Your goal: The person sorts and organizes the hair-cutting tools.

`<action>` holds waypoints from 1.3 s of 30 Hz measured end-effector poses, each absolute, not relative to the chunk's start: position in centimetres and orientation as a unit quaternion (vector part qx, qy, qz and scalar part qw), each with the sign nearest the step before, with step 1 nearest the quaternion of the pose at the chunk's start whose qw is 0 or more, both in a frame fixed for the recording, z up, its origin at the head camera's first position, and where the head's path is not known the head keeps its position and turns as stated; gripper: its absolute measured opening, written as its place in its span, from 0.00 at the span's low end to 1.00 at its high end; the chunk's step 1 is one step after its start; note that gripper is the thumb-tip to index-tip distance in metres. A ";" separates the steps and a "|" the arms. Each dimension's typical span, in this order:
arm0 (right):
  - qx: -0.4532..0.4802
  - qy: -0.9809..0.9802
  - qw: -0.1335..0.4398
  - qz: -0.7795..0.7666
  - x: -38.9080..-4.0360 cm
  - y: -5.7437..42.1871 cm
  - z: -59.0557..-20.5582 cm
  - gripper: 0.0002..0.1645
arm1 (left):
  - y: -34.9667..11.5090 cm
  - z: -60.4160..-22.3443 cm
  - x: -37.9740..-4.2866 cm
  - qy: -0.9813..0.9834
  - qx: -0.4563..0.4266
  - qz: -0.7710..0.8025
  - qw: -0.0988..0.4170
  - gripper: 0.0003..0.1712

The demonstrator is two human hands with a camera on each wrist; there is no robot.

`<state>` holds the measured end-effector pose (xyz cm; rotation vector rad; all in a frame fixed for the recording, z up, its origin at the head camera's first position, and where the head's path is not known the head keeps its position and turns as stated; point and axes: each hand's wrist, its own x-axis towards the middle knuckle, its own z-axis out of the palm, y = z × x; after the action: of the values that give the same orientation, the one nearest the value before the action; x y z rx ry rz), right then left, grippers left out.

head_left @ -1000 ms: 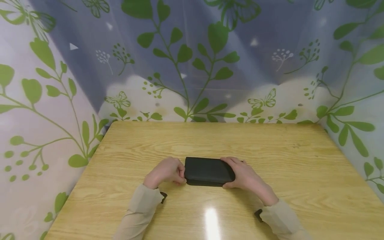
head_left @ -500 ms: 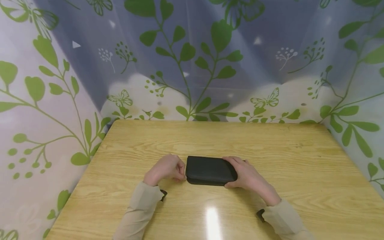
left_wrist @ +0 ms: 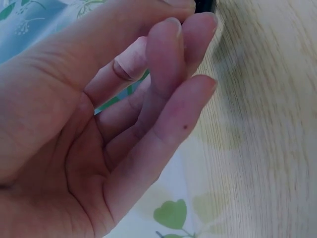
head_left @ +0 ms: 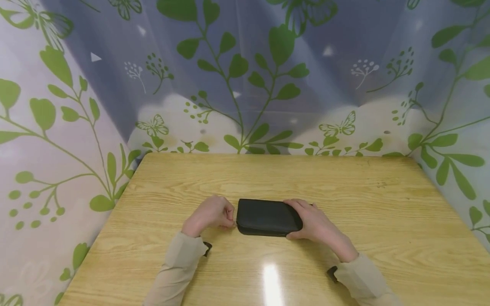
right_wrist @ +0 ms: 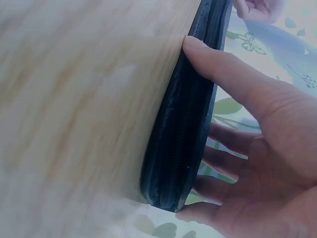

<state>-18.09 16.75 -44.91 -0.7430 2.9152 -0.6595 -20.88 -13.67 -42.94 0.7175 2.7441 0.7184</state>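
A black zip-around wallet (head_left: 268,216) lies flat on the table, its long side running left to right. My right hand (head_left: 311,221) grips its right end, thumb on the near side and fingers round the far side. In the right wrist view, the zipper (right_wrist: 185,114) runs along the wallet's edge under that thumb. At the near left corner, my left hand (head_left: 212,216) pinches the small zipper pull between thumb and forefinger, mostly hidden by the fingertips. The left wrist view shows its other fingers (left_wrist: 173,109) loosely curled, with a dark wallet corner (left_wrist: 205,6) at the top.
The light wood-grain table (head_left: 183,178) stretches around the wallet. A curtain (head_left: 237,85) with green leaves and butterflies hangs behind it and along both sides. Beige sleeves (head_left: 176,263) and dark wrist bands cover the forearms.
My left fingertips have shifted slightly along the wallet's left end, away from the near corner, and now stand a little apart from it. The right hand keeps its grip; the view has shifted slightly.
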 end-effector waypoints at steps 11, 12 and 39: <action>-0.245 0.944 0.031 -0.217 -18.1 16.5 -44.7 0.54 | -14.0 -42.8 -21.1 0.933 0.255 0.240 0.078 0.14; -0.246 0.944 0.030 -0.217 -18.1 16.5 -44.7 0.54 | -14.0 -42.8 -21.1 0.934 0.254 0.240 0.077 0.14; -0.252 0.944 0.023 -0.209 -18.1 16.6 -45.0 0.54 | -13.8 -43.9 -21.6 0.952 0.235 0.195 -0.003 0.16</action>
<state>-18.07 16.62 -45.03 -0.7809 2.9239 -0.6482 -21.55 -13.80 -43.87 0.7392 2.9962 0.6148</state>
